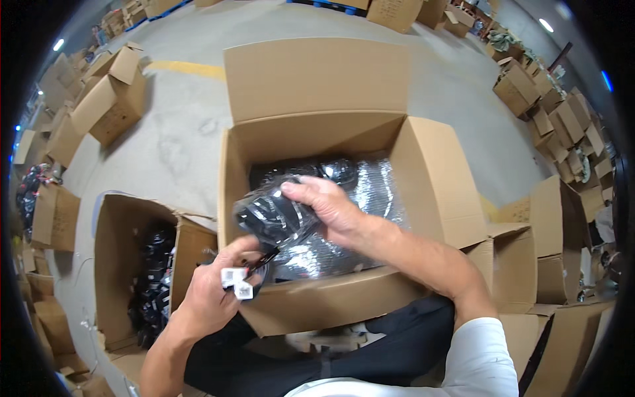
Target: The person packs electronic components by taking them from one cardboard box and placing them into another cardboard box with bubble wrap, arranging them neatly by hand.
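Note:
My right hand (334, 210) grips a black item in a clear plastic bag (272, 215) from above, over the open cardboard box (324, 301) in front of me. My left hand (210, 291), at the box's near left corner, is closed around a black cable (263, 266). White paper labels (238, 283) hang by that cable. The black item's exact kind is hidden by the shiny plastic. Inside the box lie bubble wrap (378, 192) and more black items in clear plastic (338, 171), toward the far side.
At my left stands a narrower open carton (116, 264) holding a heap of black items (155, 284). Another open carton (119, 99) sits farther off on the left. Open cartons (512, 264) crowd my right side. The big box's flaps (317, 79) are spread outward.

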Action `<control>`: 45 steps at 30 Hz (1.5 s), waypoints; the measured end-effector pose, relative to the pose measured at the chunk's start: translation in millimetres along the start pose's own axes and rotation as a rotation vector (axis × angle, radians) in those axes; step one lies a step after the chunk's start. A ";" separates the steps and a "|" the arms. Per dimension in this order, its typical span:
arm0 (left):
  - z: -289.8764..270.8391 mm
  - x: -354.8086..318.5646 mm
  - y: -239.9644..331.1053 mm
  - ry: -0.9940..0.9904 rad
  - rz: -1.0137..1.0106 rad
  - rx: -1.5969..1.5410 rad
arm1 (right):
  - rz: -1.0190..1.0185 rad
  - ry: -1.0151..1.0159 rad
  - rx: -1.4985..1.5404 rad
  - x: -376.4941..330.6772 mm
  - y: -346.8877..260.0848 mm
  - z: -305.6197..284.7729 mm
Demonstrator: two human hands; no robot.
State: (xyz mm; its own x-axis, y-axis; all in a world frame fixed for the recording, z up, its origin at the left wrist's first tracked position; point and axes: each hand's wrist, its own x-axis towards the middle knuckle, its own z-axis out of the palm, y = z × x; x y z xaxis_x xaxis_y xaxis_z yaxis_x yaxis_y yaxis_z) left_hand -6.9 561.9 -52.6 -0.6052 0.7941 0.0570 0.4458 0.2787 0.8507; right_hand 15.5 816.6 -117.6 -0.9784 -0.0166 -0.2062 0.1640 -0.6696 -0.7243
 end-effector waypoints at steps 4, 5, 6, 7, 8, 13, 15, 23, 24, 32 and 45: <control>-5.9 9.5 -5.7 -0.014 -0.234 -0.052 | -0.115 0.480 -0.190 40.6 -39.4 -176.4; -0.3 11.1 -16.4 0.067 -0.141 -0.053 | -0.203 0.548 -0.146 45.1 -48.0 -238.3; -1.2 13.8 -18.6 0.077 -0.154 -0.060 | -0.225 0.715 -0.185 51.7 -48.6 -274.1; -2.7 16.2 -14.9 0.089 -0.206 -0.115 | -0.272 0.798 -0.236 51.8 -47.1 -310.1; -2.2 19.7 -13.4 0.095 -0.249 -0.177 | -0.307 0.861 -0.343 47.7 -49.1 -349.8; -8.7 22.2 -26.7 0.325 -0.216 -0.358 | -0.267 1.126 -1.645 70.1 6.1 -375.2; -9.5 25.9 -29.7 0.483 -0.214 -0.472 | -0.449 1.125 -2.054 71.6 7.9 -331.9; -4.9 41.3 1.2 0.603 -0.034 -1.201 | 0.546 -0.407 0.015 12.1 70.4 -32.7; -1.8 39.9 7.3 0.636 -0.072 -1.296 | 0.656 -0.281 0.217 0.1 65.4 16.0; 7.6 -19.3 6.2 -0.112 0.098 -0.739 | 0.203 -0.123 -0.026 -2.1 32.2 54.4; 47.0 -57.3 -15.7 -0.065 0.480 0.356 | 0.148 0.469 -0.522 133.5 180.6 -129.6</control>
State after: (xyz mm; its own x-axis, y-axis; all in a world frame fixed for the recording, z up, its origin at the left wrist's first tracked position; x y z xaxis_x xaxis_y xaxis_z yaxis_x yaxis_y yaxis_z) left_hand 51.8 537.4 -93.8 -0.2447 0.9043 0.3498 0.8595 0.0353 0.5099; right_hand -69.2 789.7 -361.2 -0.8032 0.3191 -0.5030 0.4447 -0.2406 -0.8628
